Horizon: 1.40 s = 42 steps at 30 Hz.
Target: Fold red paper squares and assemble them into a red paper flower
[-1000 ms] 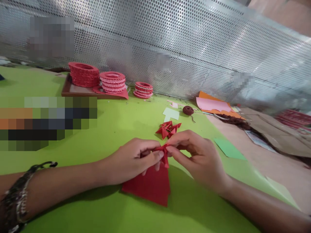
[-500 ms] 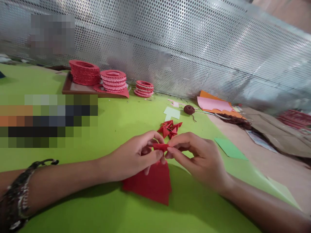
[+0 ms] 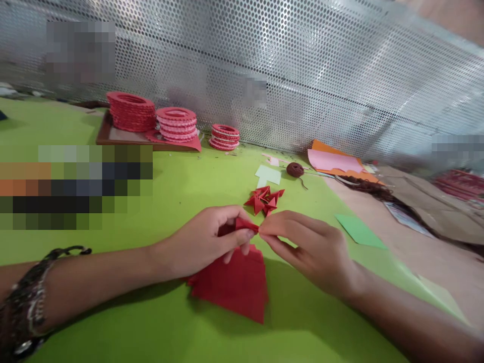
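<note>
Your left hand (image 3: 204,244) and right hand (image 3: 306,247) meet over the green bench (image 3: 159,327), fingers of both clamped on a small folded red piece (image 3: 245,225). Most of that piece is hidden between your fingertips, so its shape is hard to make out. Under your hands lies a stack of red paper (image 3: 236,287), its top edge covered by your left hand. Just beyond sits a pile of folded red pieces (image 3: 264,199). Stacks of red rings (image 3: 176,123) stand against the perforated screen (image 3: 302,75), and blurred patches mask the left side.
</note>
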Each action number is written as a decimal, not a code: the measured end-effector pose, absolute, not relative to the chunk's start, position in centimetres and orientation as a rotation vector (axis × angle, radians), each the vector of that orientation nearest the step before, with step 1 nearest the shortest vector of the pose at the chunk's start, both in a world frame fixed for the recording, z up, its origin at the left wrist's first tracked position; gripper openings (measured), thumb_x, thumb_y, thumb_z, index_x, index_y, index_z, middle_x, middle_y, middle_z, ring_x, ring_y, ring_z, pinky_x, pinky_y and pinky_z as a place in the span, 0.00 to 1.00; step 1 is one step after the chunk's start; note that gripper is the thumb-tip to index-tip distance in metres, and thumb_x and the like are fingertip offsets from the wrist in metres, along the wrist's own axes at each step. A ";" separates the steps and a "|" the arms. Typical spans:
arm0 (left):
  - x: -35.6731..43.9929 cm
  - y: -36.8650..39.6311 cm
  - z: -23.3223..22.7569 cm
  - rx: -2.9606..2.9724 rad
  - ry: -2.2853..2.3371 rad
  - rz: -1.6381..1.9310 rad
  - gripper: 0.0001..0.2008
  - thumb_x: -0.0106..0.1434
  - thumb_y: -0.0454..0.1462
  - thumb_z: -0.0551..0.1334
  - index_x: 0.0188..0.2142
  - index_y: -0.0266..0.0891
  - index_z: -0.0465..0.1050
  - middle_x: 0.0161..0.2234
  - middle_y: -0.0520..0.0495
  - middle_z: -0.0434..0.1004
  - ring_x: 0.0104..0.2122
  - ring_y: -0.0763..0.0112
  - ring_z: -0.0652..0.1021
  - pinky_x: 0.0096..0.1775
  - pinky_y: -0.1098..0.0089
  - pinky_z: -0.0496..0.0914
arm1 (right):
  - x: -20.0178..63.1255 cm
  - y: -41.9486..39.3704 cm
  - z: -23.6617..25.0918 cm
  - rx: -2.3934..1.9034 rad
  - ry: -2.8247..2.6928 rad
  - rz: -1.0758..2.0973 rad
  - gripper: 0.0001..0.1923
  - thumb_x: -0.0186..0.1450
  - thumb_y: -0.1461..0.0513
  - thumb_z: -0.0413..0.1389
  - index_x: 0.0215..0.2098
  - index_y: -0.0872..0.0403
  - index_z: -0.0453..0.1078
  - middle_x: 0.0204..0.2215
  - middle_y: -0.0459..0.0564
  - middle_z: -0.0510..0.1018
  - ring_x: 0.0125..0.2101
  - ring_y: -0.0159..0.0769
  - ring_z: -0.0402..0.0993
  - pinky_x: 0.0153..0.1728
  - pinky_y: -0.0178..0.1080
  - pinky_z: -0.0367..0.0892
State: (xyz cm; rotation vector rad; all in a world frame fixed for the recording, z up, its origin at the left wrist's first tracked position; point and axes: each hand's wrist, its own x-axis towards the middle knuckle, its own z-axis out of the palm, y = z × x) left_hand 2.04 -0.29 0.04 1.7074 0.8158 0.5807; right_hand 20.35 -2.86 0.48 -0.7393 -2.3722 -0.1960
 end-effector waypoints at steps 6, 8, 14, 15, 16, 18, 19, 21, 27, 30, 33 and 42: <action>2.0 -0.4 0.0 1.705 0.811 0.555 0.06 0.60 0.32 0.55 0.27 0.37 0.66 0.20 0.59 0.68 0.18 0.81 0.64 0.24 0.78 0.60 | 20.8 -2.8 0.6 -0.697 -2.536 -0.403 0.09 0.66 0.67 0.44 0.33 0.57 0.66 0.30 0.50 0.74 0.30 0.30 0.70 0.31 0.31 0.66; 2.0 -0.4 0.0 1.731 0.804 0.546 0.06 0.60 0.32 0.55 0.26 0.37 0.65 0.19 0.59 0.67 0.17 0.81 0.64 0.24 0.78 0.59 | 20.5 -2.8 0.7 -0.759 -2.545 -0.346 0.10 0.67 0.67 0.43 0.33 0.58 0.65 0.29 0.51 0.72 0.29 0.31 0.69 0.30 0.32 0.66; 1.9 -0.5 0.0 1.899 0.859 0.540 0.08 0.61 0.35 0.53 0.25 0.38 0.64 0.19 0.58 0.66 0.18 0.78 0.65 0.23 0.76 0.59 | 19.8 -3.0 0.8 -1.028 -2.397 0.180 0.05 0.62 0.70 0.47 0.30 0.57 0.62 0.25 0.45 0.68 0.24 0.26 0.64 0.25 0.29 0.63; 1.9 -0.4 0.0 1.933 0.868 0.548 0.08 0.61 0.35 0.53 0.25 0.38 0.64 0.19 0.58 0.66 0.19 0.78 0.65 0.23 0.76 0.59 | 19.7 -3.0 0.8 -1.052 -2.349 0.274 0.05 0.61 0.71 0.48 0.30 0.57 0.61 0.25 0.44 0.68 0.24 0.25 0.63 0.24 0.28 0.62; 1.9 -0.4 -0.1 1.966 0.871 0.557 0.08 0.61 0.35 0.53 0.25 0.38 0.64 0.20 0.58 0.66 0.19 0.78 0.66 0.23 0.76 0.59 | 19.7 -3.0 0.7 -1.059 -2.300 0.362 0.05 0.60 0.71 0.49 0.29 0.56 0.61 0.24 0.43 0.68 0.23 0.25 0.63 0.23 0.27 0.61; 2.0 -0.3 -0.1 2.015 0.859 0.568 0.07 0.60 0.33 0.53 0.25 0.38 0.64 0.21 0.57 0.67 0.21 0.77 0.67 0.25 0.76 0.59 | 19.6 -3.0 0.6 -1.051 -2.203 0.520 0.06 0.58 0.72 0.49 0.28 0.56 0.61 0.23 0.42 0.67 0.23 0.24 0.63 0.23 0.27 0.61; 2.0 -0.3 -0.2 2.032 0.849 0.572 0.07 0.60 0.33 0.53 0.26 0.38 0.64 0.21 0.57 0.68 0.21 0.77 0.67 0.26 0.76 0.60 | 19.5 -3.0 0.5 -1.043 -2.161 0.582 0.07 0.57 0.73 0.49 0.28 0.56 0.61 0.23 0.42 0.67 0.22 0.24 0.62 0.23 0.27 0.61; 2.0 -0.3 -0.2 2.062 0.839 0.576 0.07 0.59 0.32 0.53 0.25 0.38 0.63 0.21 0.57 0.68 0.22 0.77 0.68 0.27 0.75 0.60 | 19.5 -2.9 0.5 -1.022 -2.107 0.667 0.07 0.57 0.73 0.49 0.28 0.56 0.61 0.22 0.42 0.66 0.22 0.23 0.62 0.23 0.27 0.61; 2.0 -0.3 -0.4 2.145 0.889 0.550 0.07 0.60 0.36 0.53 0.26 0.39 0.63 0.19 0.58 0.63 0.20 0.76 0.65 0.23 0.75 0.57 | 19.8 -2.6 0.6 -0.881 -2.158 0.725 0.08 0.59 0.73 0.49 0.31 0.55 0.61 0.26 0.42 0.66 0.25 0.24 0.62 0.25 0.28 0.62; 2.0 -0.2 -0.7 2.149 0.866 0.551 0.08 0.60 0.37 0.52 0.26 0.38 0.64 0.19 0.57 0.63 0.21 0.75 0.65 0.23 0.75 0.58 | 20.0 -2.6 0.7 -0.797 -2.215 0.665 0.09 0.60 0.73 0.47 0.32 0.54 0.60 0.28 0.44 0.67 0.27 0.25 0.63 0.26 0.29 0.62; 1.9 0.2 -1.0 2.165 0.817 0.612 0.09 0.60 0.37 0.54 0.26 0.37 0.68 0.24 0.54 0.65 0.23 0.75 0.67 0.25 0.75 0.60 | 20.0 -2.7 0.6 -0.806 -2.260 0.586 0.09 0.60 0.73 0.46 0.34 0.54 0.59 0.27 0.44 0.66 0.26 0.26 0.62 0.24 0.30 0.61; 2.0 0.7 -1.0 1.958 0.715 0.649 0.07 0.58 0.37 0.57 0.29 0.37 0.72 0.27 0.54 0.68 0.27 0.74 0.69 0.30 0.74 0.63 | 19.8 -2.7 0.3 -0.836 -2.250 0.527 0.08 0.61 0.72 0.47 0.34 0.54 0.59 0.26 0.43 0.66 0.24 0.26 0.63 0.24 0.29 0.62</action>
